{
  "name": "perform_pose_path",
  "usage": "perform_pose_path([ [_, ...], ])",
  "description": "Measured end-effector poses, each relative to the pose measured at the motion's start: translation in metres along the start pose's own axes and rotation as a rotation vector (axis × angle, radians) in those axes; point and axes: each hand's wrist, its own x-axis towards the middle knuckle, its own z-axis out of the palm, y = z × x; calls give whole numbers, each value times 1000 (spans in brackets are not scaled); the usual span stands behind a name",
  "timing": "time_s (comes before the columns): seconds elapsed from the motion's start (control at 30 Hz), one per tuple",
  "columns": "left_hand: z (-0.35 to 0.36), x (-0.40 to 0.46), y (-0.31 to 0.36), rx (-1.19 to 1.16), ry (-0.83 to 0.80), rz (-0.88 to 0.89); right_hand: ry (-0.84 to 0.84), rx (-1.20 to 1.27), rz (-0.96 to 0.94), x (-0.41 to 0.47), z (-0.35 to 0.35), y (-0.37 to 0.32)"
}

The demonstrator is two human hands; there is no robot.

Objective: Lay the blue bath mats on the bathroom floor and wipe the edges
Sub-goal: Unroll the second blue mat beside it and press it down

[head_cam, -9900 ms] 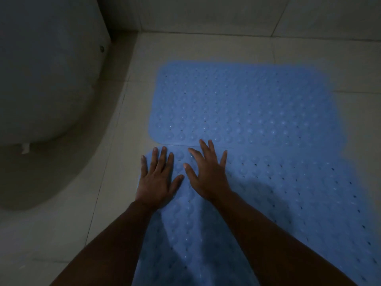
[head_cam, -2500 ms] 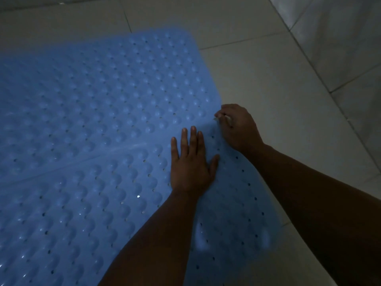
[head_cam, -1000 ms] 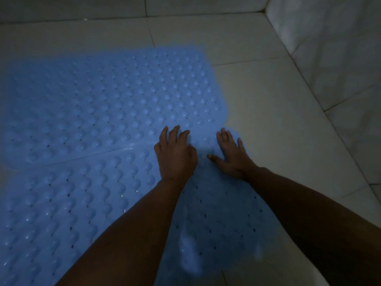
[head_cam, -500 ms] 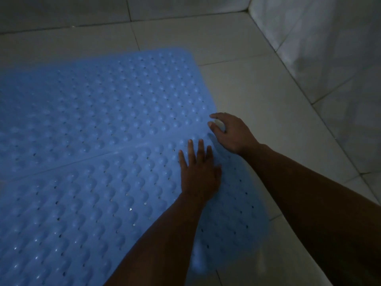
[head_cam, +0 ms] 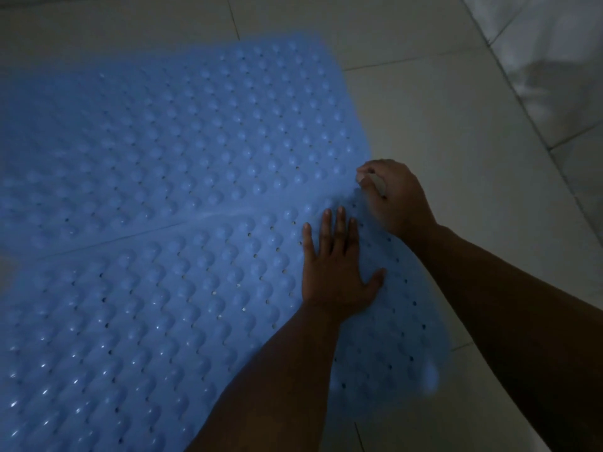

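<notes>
Two blue bath mats with raised bumps and small holes lie flat on the floor. The far mat (head_cam: 195,141) meets the near mat (head_cam: 130,321) along a slanted seam. My left hand (head_cam: 336,265) rests flat on the near mat just below the seam, fingers together and pointing away. My right hand (head_cam: 394,197) is curled at the right end of the seam, on the mats' edge. Its fingers pinch a small pale wad (head_cam: 373,182); I cannot tell what the wad is.
Pale floor tiles (head_cam: 456,141) surround the mats to the right and behind. A tiled wall (head_cam: 561,60) rises at the far right. The light is dim.
One second ago my right hand lay flat with its fingers spread on the near mat; it is now curled at the seam's right end. My left hand has slid slightly nearer.
</notes>
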Motion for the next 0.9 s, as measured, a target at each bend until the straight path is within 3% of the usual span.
perform_pose_path([
  [0.17, -34, 21, -13, -205, -363, -8, -287, -129, 86, 2, -16, -21],
  [0.2, -48, 21, -19, -263, -361, -25, -335, -148, 109, 4, -22, -30],
  [0.3, -71, 5, -45, -447, -54, -125, -437, -204, 170, 5, -26, -55],
  [0.4, -74, -32, -72, -290, 148, -182, -447, -244, 227, -21, -3, -87],
  [0.6, -71, -69, -105, -135, 286, -247, -476, -309, 157, -98, 79, -119],
  [0.77, -67, -70, -117, -114, 276, -257, -293, -432, 63, -115, 96, -117],
  [0.9, -64, -57, -122, -91, 309, -247, -262, -416, 55, -115, 98, -114],
])
